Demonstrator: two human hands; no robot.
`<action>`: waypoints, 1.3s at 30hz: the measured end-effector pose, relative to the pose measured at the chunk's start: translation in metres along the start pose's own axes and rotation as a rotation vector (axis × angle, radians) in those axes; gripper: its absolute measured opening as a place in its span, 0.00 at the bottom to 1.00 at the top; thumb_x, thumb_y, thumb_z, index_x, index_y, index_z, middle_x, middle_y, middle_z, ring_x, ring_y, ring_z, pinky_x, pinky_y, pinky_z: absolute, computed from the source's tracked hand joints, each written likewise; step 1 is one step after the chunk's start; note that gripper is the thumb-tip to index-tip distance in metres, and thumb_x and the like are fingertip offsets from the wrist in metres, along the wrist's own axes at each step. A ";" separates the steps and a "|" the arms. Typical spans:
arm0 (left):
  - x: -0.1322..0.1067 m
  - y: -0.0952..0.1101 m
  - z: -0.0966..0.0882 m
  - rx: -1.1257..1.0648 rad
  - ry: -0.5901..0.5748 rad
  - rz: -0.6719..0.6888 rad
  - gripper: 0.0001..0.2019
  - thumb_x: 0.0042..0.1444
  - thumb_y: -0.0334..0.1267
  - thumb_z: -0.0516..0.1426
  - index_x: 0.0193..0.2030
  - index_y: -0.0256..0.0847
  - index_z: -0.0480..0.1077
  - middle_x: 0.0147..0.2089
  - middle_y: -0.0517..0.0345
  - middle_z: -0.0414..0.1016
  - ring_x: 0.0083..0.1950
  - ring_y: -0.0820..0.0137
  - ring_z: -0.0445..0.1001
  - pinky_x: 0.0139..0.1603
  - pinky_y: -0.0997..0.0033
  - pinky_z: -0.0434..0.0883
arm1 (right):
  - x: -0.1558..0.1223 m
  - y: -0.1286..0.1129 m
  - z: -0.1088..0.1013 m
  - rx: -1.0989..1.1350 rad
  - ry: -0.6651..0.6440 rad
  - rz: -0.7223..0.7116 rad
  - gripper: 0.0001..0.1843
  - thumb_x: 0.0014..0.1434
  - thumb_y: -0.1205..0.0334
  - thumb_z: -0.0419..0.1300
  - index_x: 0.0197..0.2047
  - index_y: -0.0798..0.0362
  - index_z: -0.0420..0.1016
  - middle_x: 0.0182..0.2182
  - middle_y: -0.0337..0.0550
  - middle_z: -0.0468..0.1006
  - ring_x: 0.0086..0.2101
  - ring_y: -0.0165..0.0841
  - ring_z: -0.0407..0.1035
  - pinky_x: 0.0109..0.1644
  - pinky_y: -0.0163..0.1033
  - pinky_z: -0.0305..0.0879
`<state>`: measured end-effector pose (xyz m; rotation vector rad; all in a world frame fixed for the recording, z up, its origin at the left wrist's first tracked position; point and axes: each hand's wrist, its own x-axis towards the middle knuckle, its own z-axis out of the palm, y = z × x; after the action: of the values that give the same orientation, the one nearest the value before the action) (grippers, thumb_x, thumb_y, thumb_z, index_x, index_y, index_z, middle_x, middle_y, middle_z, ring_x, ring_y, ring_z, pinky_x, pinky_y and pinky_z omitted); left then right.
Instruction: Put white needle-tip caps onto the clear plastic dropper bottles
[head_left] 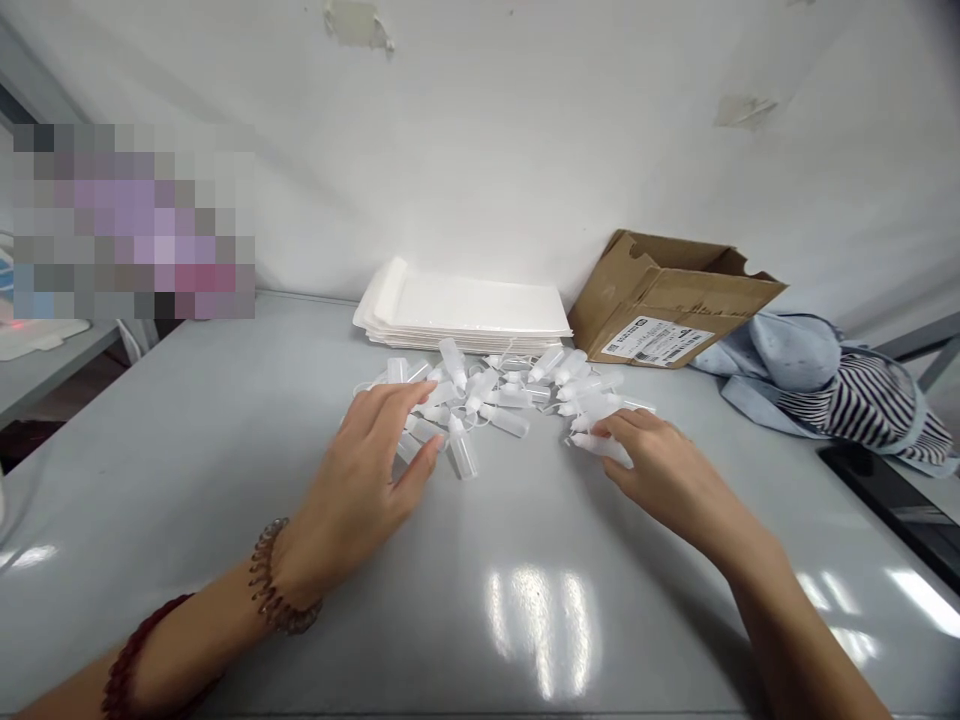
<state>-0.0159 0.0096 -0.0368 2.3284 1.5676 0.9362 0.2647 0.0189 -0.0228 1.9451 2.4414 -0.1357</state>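
A loose pile of small translucent plastic squeeze bottles (pixel 508 420) with white nozzle tips and thin cap straps lies on the grey table (pixel 420 620). My left hand (pixel 367 450) is at the pile's left edge, its fingers curved and the thumb held apart. It holds nothing that I can see, though its fingers hide some bottles behind them. On the right side, my right hand (pixel 652 455) has thumb and fingertips around one squeeze bottle (pixel 598 445), whose nozzle points left. That bottle is low, close to the tabletop.
Behind the pile lies a stack of white padded envelopes (pixel 472 305) against the wall. An opened cardboard box (pixel 675 300) with a label leans to its right. Farther right are a light blue and striped cloth item (pixel 840 385) and a black phone (pixel 900 500).
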 end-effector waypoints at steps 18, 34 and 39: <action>-0.006 0.019 -0.002 -0.618 -0.446 -0.189 0.15 0.59 0.39 0.53 0.52 0.45 0.69 0.41 0.57 0.78 0.41 0.68 0.77 0.41 0.69 0.76 | -0.017 -0.048 -0.012 1.261 -0.443 -0.151 0.05 0.61 0.61 0.55 0.39 0.53 0.69 0.29 0.39 0.74 0.31 0.30 0.66 0.37 0.37 0.61; 0.000 0.017 -0.009 -0.592 -0.271 -0.105 0.09 0.59 0.35 0.54 0.39 0.47 0.76 0.37 0.60 0.76 0.37 0.70 0.74 0.37 0.71 0.74 | -0.023 -0.061 -0.009 1.233 -0.472 -0.070 0.12 0.66 0.55 0.46 0.32 0.51 0.58 0.23 0.33 0.58 0.27 0.29 0.54 0.34 0.35 0.52; -0.002 0.017 -0.009 -0.634 -0.248 -0.044 0.12 0.60 0.31 0.53 0.42 0.49 0.77 0.38 0.60 0.76 0.38 0.71 0.74 0.37 0.72 0.73 | -0.025 -0.063 -0.006 1.204 -0.479 -0.114 0.14 0.67 0.52 0.46 0.32 0.51 0.59 0.24 0.34 0.59 0.27 0.29 0.55 0.32 0.35 0.53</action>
<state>-0.0089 -0.0012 -0.0228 1.8640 1.0246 0.9201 0.2089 -0.0189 -0.0119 1.5875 2.2222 -2.1620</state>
